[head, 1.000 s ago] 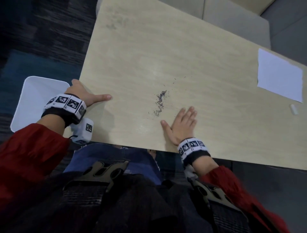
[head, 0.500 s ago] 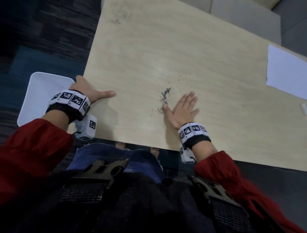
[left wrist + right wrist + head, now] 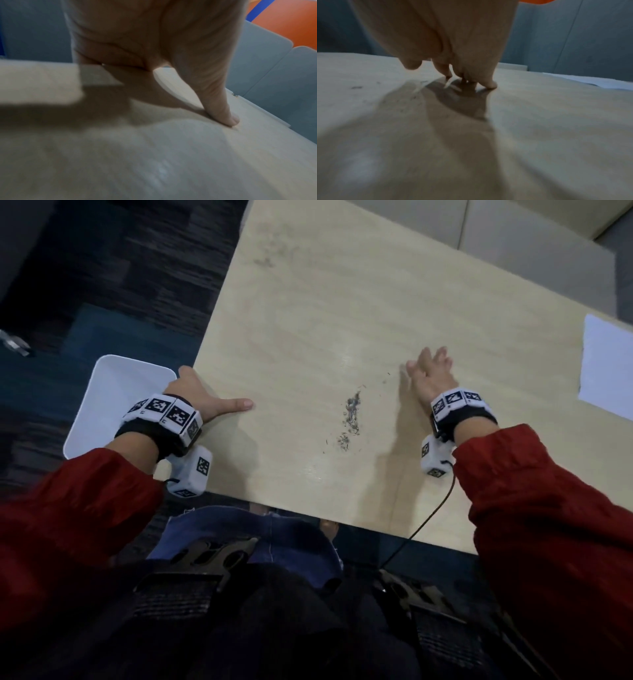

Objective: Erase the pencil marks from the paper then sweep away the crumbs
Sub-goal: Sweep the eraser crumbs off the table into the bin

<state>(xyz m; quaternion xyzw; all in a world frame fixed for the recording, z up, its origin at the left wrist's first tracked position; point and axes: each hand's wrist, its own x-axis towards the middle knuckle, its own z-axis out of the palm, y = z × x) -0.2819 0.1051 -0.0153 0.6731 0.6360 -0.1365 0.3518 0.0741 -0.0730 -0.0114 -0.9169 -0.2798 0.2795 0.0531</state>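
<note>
Dark eraser crumbs [image 3: 351, 419] lie in a short streak on the pale wooden table [image 3: 308, 320]; a few specks [image 3: 357, 87] show in the right wrist view. My right hand [image 3: 431, 361] is to the right of the streak, apart from it, with straight fingers whose fingertips [image 3: 489, 84] touch the tabletop. My left hand [image 3: 205, 395] grips the white tray [image 3: 113, 392] at the table's left edge, its thumb [image 3: 228, 119] pressed flat on the wood. The tray's rim [image 3: 171, 83] shows under the palm. The white paper [image 3: 609, 371] lies at the far right.
A cable [image 3: 428, 515] runs from my right wrist over the table's near edge. Grey upholstered seating [image 3: 513, 241] stands behind the table. Dark carpet [image 3: 102, 268] lies to the left, below the tray.
My right hand went from the near edge up to the crumbs, then drew back to the right of them. The left hand kept its hold at the table's edge.
</note>
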